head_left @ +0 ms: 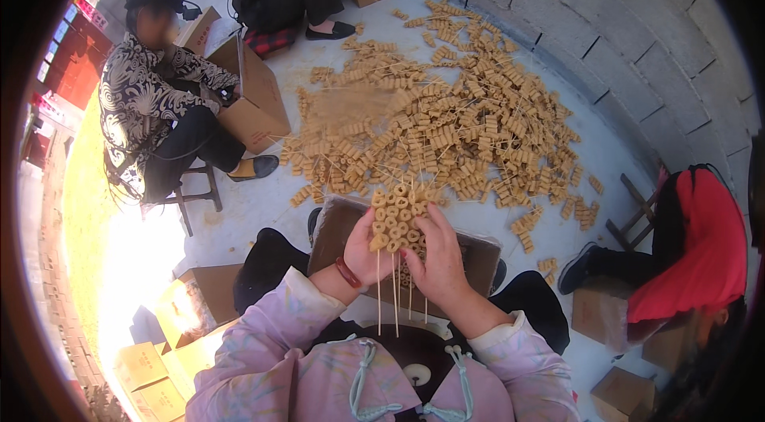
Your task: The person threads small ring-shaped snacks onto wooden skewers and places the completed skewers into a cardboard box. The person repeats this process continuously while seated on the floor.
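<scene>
Between both palms I hold a bundle of skewers [396, 219] threaded with tan, ring-shaped pieces. Thin sticks hang from its lower end, and a few more poke out of the top. My left hand [362, 251], with a reddish bangle on the wrist, closes on the bundle's left side. Pressed against its right side is my right hand [438, 259], thumb toward the front. Below them an open cardboard box [476, 264] stands between my knees. Some ring-shaped pieces show inside it, partly hidden by my hands.
A large heap of skewers [478, 119] covers the floor ahead, beside a grey block wall [606, 23]. At left a seated person [159, 95] reaches into a cardboard box [259, 95]. Another person crouches behind; one in red [689, 239] bends at right. More cartons [151, 378] stand lower left.
</scene>
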Action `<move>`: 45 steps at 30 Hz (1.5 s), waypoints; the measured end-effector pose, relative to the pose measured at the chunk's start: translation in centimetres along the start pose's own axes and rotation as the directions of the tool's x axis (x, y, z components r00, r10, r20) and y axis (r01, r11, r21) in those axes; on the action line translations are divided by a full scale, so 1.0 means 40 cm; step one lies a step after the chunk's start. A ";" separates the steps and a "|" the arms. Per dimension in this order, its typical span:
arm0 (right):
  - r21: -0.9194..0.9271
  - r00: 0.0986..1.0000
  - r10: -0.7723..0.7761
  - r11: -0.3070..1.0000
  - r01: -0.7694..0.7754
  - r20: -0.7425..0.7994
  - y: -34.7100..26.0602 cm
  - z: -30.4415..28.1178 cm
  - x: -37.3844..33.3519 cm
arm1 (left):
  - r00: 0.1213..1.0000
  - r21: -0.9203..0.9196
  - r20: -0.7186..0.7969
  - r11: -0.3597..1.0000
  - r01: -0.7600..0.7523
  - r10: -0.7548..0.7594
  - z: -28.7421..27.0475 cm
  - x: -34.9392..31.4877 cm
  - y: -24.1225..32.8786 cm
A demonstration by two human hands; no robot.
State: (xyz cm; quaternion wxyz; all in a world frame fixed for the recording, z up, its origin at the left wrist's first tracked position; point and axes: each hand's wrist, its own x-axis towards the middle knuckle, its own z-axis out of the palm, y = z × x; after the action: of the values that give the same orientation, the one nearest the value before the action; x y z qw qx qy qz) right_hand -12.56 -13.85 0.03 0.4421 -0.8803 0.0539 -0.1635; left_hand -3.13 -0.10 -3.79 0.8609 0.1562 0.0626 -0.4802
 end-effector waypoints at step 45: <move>-0.055 0.999 0.022 0.998 -0.024 -0.031 0.019 0.020 -0.068 | 0.994 0.210 0.104 0.976 -0.053 0.031 -0.038 0.002 -0.010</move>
State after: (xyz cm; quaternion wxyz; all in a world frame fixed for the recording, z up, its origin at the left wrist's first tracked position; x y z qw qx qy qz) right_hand -14.79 -13.05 -1.68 0.4184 -0.8890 0.0754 -0.1702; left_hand -3.35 0.11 -5.33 0.8513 0.2243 -0.0356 -0.4730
